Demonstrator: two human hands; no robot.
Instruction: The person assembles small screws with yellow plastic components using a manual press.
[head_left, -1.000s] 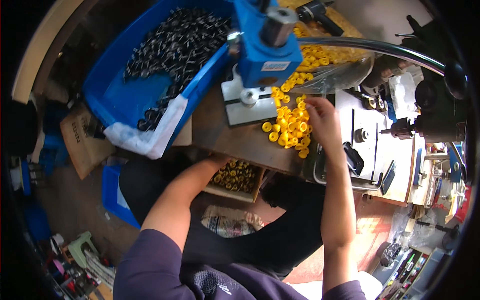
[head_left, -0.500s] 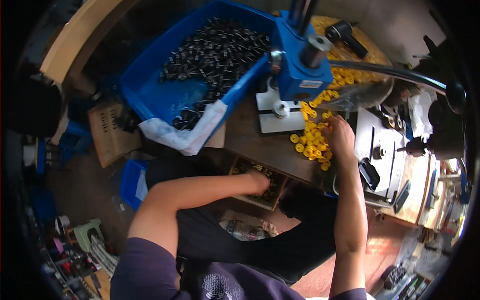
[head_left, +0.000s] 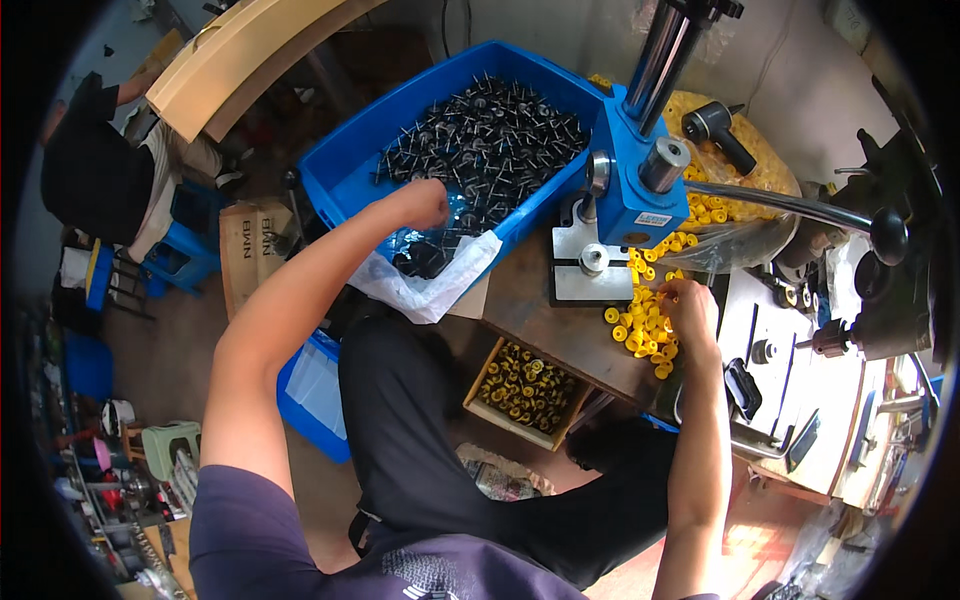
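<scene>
My left hand [head_left: 424, 204] is over the near part of a blue bin [head_left: 345, 150], its fingers curled; what they hold, if anything, is hidden. Black round parts with thin metal shafts [head_left: 490, 150] are heaped in that bin. At the right, my right hand [head_left: 692, 312] has its fingers bent together at a pile of yellow plastic caps [head_left: 640, 325], seemingly pinching one. The caps lie on a brown bench top [head_left: 540, 325]. Just left of them stands a blue hand press [head_left: 640, 190] with a metal base plate [head_left: 590, 270] and a small round fixture on it.
A wooden drawer [head_left: 550, 438] of black-and-yellow parts juts out below the bench. Behind the press lie a bag of yellow caps [head_left: 765, 185] and a black tool [head_left: 718, 135]. The press's lever [head_left: 790, 205] reaches right. Another person [head_left: 95, 165] is at far left.
My left hand has gone from the wooden drawer up and left to the blue bin. My right hand stays at the yellow caps. The whole view has shifted.
</scene>
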